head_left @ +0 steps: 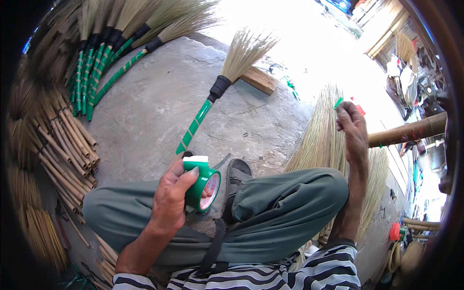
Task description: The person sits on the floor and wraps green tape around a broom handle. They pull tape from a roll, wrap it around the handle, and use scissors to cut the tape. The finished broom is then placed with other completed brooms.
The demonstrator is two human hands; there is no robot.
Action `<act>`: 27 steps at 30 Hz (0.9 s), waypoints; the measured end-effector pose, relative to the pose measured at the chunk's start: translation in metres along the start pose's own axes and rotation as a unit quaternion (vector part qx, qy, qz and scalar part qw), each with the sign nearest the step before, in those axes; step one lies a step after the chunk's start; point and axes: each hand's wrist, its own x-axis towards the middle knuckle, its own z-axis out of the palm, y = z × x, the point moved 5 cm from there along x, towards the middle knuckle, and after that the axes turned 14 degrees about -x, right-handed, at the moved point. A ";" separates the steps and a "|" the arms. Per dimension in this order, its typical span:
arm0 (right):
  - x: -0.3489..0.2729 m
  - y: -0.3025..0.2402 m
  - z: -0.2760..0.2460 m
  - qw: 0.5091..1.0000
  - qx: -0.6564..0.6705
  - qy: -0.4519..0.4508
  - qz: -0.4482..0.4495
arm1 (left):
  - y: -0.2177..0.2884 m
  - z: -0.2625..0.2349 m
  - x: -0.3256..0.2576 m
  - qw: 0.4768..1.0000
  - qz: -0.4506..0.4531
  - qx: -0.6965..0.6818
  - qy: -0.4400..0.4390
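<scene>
My left hand (pixel 171 193) is closed on a roll of green tape (pixel 195 193), its thumb pressing the band near a pale flap at the top. Out to the right, my raised right hand (pixel 352 124) has its fingers pinched together at a small green scrap of tape (pixel 338 102). Between my hands and farther off lies a grass broom (pixel 246 53). Green tape spirals round its handle (pixel 194 126) and a black band wraps its neck. The handle's lower end comes close to my left hand; whether they touch I cannot tell.
Finished brooms (pixel 99 63) with green handles lie at the far left, above a stack of bare-handled ones (pixel 72 140). A wooden block (pixel 258 80) is by the broom head. Loose grass bundles (pixel 316 130) and a bamboo pole (pixel 408 129) are on the right.
</scene>
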 end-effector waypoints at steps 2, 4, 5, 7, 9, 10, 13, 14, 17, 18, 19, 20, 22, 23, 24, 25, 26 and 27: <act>0.020 0.070 0.015 0.991 0.062 0.011 0.115 | -0.001 0.002 0.003 1.000 -0.007 0.010 0.005; 0.032 0.132 0.038 0.987 0.006 -0.012 0.160 | -0.004 0.002 0.007 0.999 -0.018 0.022 0.035; 0.038 0.160 0.049 0.984 0.015 -0.020 0.174 | -0.006 0.002 0.010 0.998 -0.024 0.026 0.044; 0.046 0.210 0.072 0.976 0.011 -0.014 0.219 | -0.010 0.001 0.016 0.996 -0.039 0.038 0.074; 0.055 0.251 0.091 0.963 -0.016 0.001 0.268 | -0.013 0.002 0.025 0.995 -0.040 0.048 0.083; 0.062 0.266 0.100 0.964 -0.001 -0.007 0.266 | -0.016 0.002 0.029 0.993 -0.046 0.052 0.094; 0.093 0.306 0.119 0.958 -0.021 -0.016 0.285 | -0.021 0.002 0.044 0.990 -0.052 0.059 0.116; 0.108 0.315 0.125 0.962 -0.041 -0.008 0.269 | -0.021 0.002 0.049 0.989 -0.050 0.057 0.124; 0.154 0.340 0.127 0.968 -0.103 0.021 0.228 | -0.023 0.006 0.065 0.985 -0.083 0.076 0.132; 0.164 0.349 0.125 0.969 -0.088 0.017 0.228 | -0.022 0.008 0.069 0.983 -0.086 0.087 0.134; 0.174 0.359 0.125 0.969 -0.068 0.012 0.238 | -0.022 0.010 0.074 0.982 -0.087 0.090 0.144; 0.183 0.368 0.128 0.968 -0.045 0.007 0.246 | -0.020 0.011 0.079 0.979 -0.089 0.098 0.157; 0.201 0.387 0.129 0.964 -0.076 0.016 0.256 | -0.017 0.012 0.090 0.973 -0.090 0.114 0.181; 0.211 0.394 0.129 0.963 -0.100 0.031 0.249 | -0.016 0.012 0.096 0.970 -0.085 0.119 0.193; 0.218 0.403 0.128 0.957 -0.122 0.044 0.258 | -0.015 0.012 0.102 0.969 -0.091 0.120 0.195; 0.228 0.408 0.126 0.948 -0.189 0.071 0.244 | -0.015 0.013 0.108 0.968 -0.096 0.121 0.197; 0.239 0.407 0.126 0.947 -0.257 0.075 0.176 | -0.015 0.013 0.114 0.967 -0.102 0.122 0.200; 0.247 0.407 0.126 0.935 -0.320 0.075 0.132 | -0.015 0.013 0.118 0.963 -0.096 0.137 0.209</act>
